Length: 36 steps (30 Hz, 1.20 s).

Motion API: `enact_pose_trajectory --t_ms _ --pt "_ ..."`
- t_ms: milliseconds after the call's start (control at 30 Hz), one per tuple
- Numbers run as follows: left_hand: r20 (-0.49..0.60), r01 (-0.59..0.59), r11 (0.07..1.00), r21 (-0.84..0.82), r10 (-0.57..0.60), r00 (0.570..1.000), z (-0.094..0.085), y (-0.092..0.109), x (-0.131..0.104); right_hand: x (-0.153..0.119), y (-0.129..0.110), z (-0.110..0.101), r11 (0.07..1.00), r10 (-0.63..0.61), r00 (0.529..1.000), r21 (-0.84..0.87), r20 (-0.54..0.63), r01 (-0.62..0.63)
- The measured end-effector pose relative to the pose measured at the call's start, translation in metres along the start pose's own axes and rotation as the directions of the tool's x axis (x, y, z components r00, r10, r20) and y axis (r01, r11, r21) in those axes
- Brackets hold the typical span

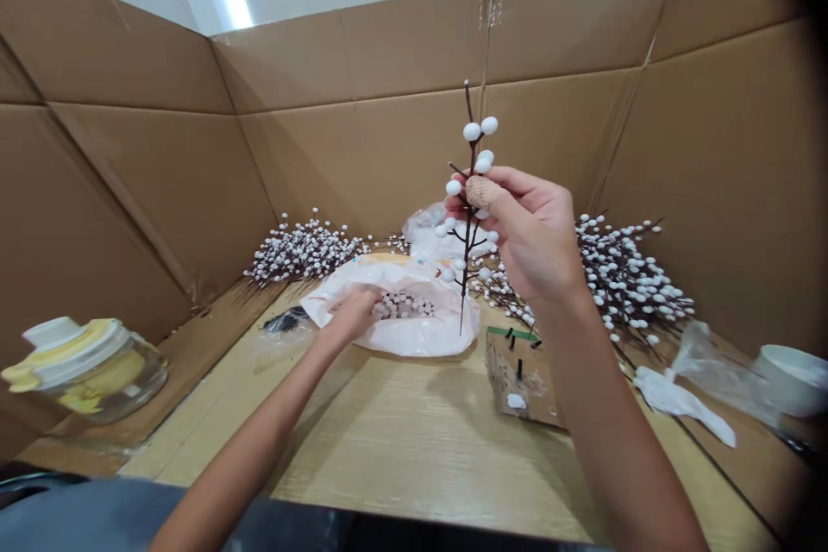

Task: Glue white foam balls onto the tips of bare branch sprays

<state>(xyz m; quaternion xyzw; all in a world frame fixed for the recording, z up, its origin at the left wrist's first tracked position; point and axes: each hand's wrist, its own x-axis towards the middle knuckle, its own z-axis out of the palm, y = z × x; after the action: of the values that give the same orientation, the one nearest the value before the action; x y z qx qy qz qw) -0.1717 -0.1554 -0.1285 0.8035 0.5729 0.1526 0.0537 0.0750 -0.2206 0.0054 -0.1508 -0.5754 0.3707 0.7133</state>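
My right hand (527, 220) pinches a dark twig with white berries (467, 250), holding it upright above the table; the thumb has a tan wrap on it. My left hand (355, 313) reaches into the mouth of a white plastic bag (414, 341), at the edge of the loose white berries (407, 304) inside. Its fingertips are hidden among the bag and berries, so what they hold, if anything, cannot be made out.
Piles of berry twigs lie at the back left (304, 250) and right (630, 276). A cardboard block (527, 392) with black pegs is right of centre. A lidded jar (103, 371) stands left, a white cup (793, 379) right. Cardboard walls (362, 138) surround the table.
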Motion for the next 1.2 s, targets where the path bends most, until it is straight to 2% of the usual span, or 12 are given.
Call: enact_pose_trajectory --t_ms 67,167,367,500,600,700,800,900,1033,1067,1200 --pt "0.003 -0.002 1.000 -0.012 0.002 1.000 0.014 -0.006 0.008 -0.001 -0.002 -0.001 1.000 -0.005 1.000 -0.027 0.006 0.005" --pt "0.034 -0.020 0.998 -0.061 0.022 0.999 0.021 -0.015 0.015 -0.001 -0.004 -0.003 0.999 -0.003 1.000 -0.037 0.030 0.004" --pt "0.035 0.008 0.974 -0.228 0.000 0.999 0.022 -0.024 0.017 0.002 -0.005 -0.008 1.000 -0.014 1.000 0.000 0.008 0.014" --pt "-0.009 0.048 0.929 -0.366 -0.056 0.998 0.021 -0.019 0.018 0.002 -0.011 -0.010 1.000 -0.008 0.999 0.006 0.044 0.008" --pt "-0.057 0.063 0.851 -0.522 -0.108 0.993 0.015 -0.011 0.011 0.000 -0.016 -0.010 1.000 -0.002 0.998 0.008 0.064 0.002" --pt "-0.052 0.069 0.711 -0.700 -0.147 0.988 0.000 0.002 -0.006 -0.001 -0.017 -0.009 1.000 0.017 0.996 0.007 0.093 -0.017" --pt "0.058 0.115 0.544 -0.831 -0.120 0.991 -0.022 0.016 -0.026 -0.002 -0.014 -0.006 0.999 0.032 0.988 0.007 0.150 -0.033" --pt "0.112 0.139 0.422 -0.896 -0.087 0.990 -0.046 0.031 -0.039 -0.005 -0.012 -0.003 0.999 0.038 0.975 -0.007 0.220 -0.037" --pt "0.095 0.103 0.313 -0.944 -0.040 0.995 -0.080 0.055 -0.045 -0.008 -0.013 0.001 0.998 0.057 0.965 -0.009 0.256 -0.057" --pt "0.090 0.090 0.255 -0.963 -0.012 0.996 -0.088 0.062 -0.045 -0.008 -0.013 0.001 0.998 0.063 0.966 -0.005 0.252 -0.064" --pt "-0.008 -0.020 0.143 -0.990 0.081 0.997 -0.115 0.089 -0.044 -0.008 -0.012 0.001 0.996 0.082 0.965 0.011 0.249 -0.088"
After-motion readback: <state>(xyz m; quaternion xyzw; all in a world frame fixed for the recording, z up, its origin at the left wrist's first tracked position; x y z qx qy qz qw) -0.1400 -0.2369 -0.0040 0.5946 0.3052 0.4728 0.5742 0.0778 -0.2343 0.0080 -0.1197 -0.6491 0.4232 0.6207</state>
